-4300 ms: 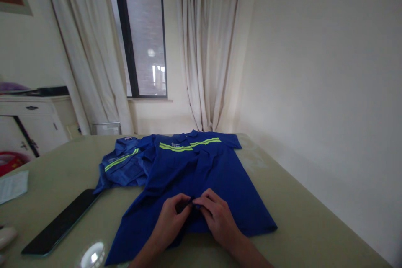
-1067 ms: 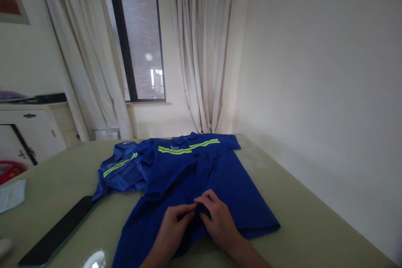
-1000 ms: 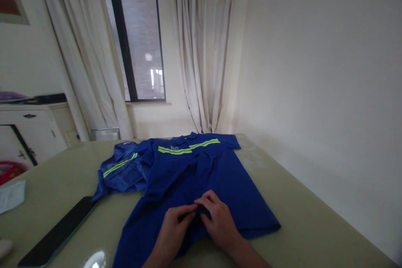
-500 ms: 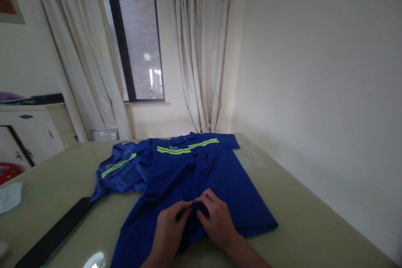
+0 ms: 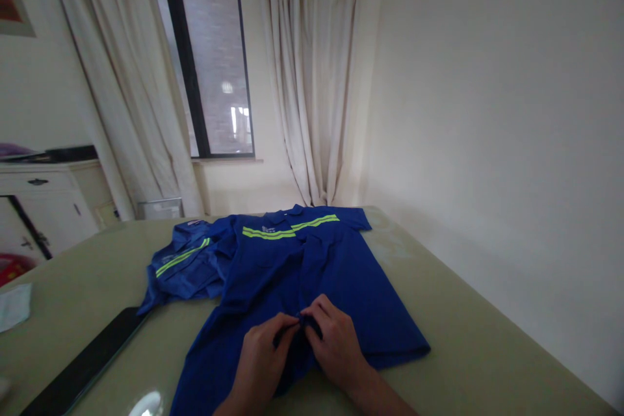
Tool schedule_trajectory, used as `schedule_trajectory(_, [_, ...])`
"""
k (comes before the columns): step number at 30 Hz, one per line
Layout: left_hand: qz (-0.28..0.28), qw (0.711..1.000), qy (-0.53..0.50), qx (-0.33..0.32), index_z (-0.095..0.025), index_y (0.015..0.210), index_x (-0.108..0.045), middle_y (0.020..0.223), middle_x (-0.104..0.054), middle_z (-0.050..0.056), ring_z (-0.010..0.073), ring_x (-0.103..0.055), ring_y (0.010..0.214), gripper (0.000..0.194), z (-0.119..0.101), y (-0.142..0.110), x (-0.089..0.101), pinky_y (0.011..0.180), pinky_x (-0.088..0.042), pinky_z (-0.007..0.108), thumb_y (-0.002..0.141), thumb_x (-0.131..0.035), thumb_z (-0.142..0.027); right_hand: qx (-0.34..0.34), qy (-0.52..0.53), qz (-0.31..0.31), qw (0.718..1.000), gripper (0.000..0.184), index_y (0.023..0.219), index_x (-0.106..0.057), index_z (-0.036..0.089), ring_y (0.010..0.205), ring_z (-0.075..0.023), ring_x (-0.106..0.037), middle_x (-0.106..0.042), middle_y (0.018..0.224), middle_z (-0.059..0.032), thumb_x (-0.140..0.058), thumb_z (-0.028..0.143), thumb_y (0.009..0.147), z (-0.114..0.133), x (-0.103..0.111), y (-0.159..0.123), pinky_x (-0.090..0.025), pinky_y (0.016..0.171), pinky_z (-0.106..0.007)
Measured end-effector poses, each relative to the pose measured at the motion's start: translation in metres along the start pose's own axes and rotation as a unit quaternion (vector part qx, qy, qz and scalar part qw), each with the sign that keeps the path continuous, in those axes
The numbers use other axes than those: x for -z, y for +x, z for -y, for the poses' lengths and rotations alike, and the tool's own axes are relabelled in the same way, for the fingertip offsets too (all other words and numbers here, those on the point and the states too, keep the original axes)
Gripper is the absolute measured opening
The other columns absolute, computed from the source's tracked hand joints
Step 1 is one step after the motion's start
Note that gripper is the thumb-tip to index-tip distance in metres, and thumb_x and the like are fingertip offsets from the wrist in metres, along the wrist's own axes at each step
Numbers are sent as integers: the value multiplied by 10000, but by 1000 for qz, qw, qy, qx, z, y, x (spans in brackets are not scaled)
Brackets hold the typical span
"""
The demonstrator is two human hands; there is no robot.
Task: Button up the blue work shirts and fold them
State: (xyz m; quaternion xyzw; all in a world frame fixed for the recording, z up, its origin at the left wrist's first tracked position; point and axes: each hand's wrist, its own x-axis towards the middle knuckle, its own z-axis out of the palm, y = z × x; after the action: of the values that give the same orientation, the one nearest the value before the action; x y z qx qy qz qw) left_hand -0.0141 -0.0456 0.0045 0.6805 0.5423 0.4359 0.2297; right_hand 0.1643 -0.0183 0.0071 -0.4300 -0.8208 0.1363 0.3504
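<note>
Black slab [image 5: 82,364]: flat on the worktop [image 5: 463,344], far end meeting a crumpled shirt [image 5: 195,270].
Blue shirt [image 5: 351,279]: spread across the worktop beside it, creased, yellow-striped.
Left hand [image 5: 263,354], right hand [image 5: 338,341]: fingers closed, pinching the blue shirt's near front.

The blue short-sleeved shirt [image 5: 341,273], yellow-striped across its chest, lies spread, slightly rumpled, collar far from me.
</note>
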Motion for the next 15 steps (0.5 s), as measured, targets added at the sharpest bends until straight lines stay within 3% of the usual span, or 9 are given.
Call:
schedule_trajectory(7, [37,993,-103,51,-191,814,-774,774,-746,27,198,-655,762,473,8,11,4,708,-481,263,922,-547,-592,-7,11,21,1000,207,1035,-641,234,939,-163,-633,-618,1041,-21,-555,118,887,-3,6,4,-480,832,-259])
schedule_trajectory(12, [61,978,-175,98,-161,1102,-731,671,-666,-8,151,-578,630,560,24,14,0,587,-414,237,824,-662,-642,18,11,39,999,247,1058,-632,235,958,-160,-632,-609,1054,-13,-562,101,863,-4,7,3,-471,867,-260])
schedule_trajectory(15, [96,969,-206,100,-162,1079,-744,808,-718,35,168,-614,730,562,27,15,1,660,-440,252,786,-706,-640,28,27,47,998,295,1090,-634,244,973,-156,-628,-610,1067,-9,-565,91,848,-3,11,2,-470,872,-250])
